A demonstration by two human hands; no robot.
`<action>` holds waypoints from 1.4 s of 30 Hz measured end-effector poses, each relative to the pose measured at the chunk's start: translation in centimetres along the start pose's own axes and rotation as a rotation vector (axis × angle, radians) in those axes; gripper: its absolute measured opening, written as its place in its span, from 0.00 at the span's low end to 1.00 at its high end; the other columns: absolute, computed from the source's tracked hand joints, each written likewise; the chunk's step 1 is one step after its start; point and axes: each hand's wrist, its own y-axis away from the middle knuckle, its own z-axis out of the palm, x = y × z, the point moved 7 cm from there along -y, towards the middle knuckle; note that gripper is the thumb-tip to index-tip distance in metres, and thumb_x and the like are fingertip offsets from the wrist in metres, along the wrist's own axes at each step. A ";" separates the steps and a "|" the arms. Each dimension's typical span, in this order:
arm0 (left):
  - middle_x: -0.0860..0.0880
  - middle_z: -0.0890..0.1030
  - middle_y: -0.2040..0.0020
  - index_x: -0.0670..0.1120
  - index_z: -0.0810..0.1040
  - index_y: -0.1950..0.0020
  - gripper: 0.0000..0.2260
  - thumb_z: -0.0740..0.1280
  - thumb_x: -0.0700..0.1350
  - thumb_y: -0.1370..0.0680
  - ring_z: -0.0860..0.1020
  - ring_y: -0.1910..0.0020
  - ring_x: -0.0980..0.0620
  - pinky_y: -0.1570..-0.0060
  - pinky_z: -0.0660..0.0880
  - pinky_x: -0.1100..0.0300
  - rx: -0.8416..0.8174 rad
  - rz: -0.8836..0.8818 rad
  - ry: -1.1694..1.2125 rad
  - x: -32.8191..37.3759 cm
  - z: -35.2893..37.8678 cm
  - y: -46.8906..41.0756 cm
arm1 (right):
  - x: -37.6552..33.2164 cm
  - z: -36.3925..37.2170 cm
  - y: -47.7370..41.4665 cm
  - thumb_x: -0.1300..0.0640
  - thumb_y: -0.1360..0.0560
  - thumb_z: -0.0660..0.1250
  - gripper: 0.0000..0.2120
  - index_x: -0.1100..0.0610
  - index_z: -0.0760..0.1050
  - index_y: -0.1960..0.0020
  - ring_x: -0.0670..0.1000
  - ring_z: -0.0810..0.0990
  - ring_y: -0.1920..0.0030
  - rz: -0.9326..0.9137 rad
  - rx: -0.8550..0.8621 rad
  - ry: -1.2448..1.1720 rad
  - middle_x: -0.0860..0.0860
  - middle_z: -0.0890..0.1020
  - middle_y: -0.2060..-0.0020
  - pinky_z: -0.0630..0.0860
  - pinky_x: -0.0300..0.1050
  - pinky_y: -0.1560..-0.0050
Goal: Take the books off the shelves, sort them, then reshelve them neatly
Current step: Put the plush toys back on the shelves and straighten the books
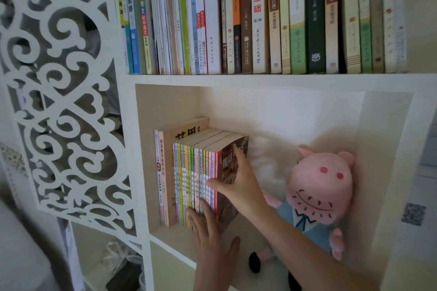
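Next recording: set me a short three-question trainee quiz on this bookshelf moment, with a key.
1. True or false: the pig plush sits to the right of the row of books.
2. Fill in: the left hand presses its straight fingers against the books' ___.
3. The right hand rests on: A the pig plush; B the dark end book; C the left hand.
Key: 1 true; 2 spines; 3 B.
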 end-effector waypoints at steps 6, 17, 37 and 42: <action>0.45 0.30 0.31 0.71 0.19 0.42 0.48 0.59 0.61 0.40 0.34 0.30 0.46 0.28 0.52 0.46 -0.118 -0.131 0.064 1.3 0.5 0.3 | 0.5 0.4 -0.5 0.40 0.38 0.75 0.49 0.46 0.55 0.24 0.48 0.70 0.32 0.007 -0.015 0.030 0.47 0.69 0.30 0.69 0.56 0.32; 0.32 0.49 0.28 0.59 0.35 0.24 0.46 0.62 0.62 0.34 0.48 0.27 0.33 0.40 0.56 0.37 0.093 -0.025 -0.008 0.7 -0.5 0.6 | 0.1 -0.4 0.3 0.46 0.34 0.77 0.52 0.51 0.48 0.22 0.49 0.59 0.27 -0.019 -0.040 0.079 0.48 0.58 0.27 0.59 0.50 0.27; 0.31 0.61 0.28 0.34 0.51 0.27 0.43 0.59 0.64 0.27 0.65 0.31 0.32 0.36 0.69 0.41 0.007 -0.186 -0.122 -4.0 -1.3 0.5 | -0.7 0.5 0.0 0.47 0.30 0.74 0.44 0.51 0.52 0.22 0.49 0.62 0.28 -0.093 0.091 0.075 0.51 0.62 0.28 0.59 0.41 0.30; 0.31 0.69 0.33 0.42 0.41 0.25 0.41 0.68 0.46 0.25 0.74 0.39 0.31 0.45 0.76 0.43 -0.065 -0.236 -0.024 -3.1 -1.3 0.2 | -0.8 0.9 0.0 0.44 0.28 0.71 0.44 0.51 0.49 0.22 0.49 0.60 0.27 -0.100 0.092 0.143 0.51 0.62 0.27 0.60 0.44 0.29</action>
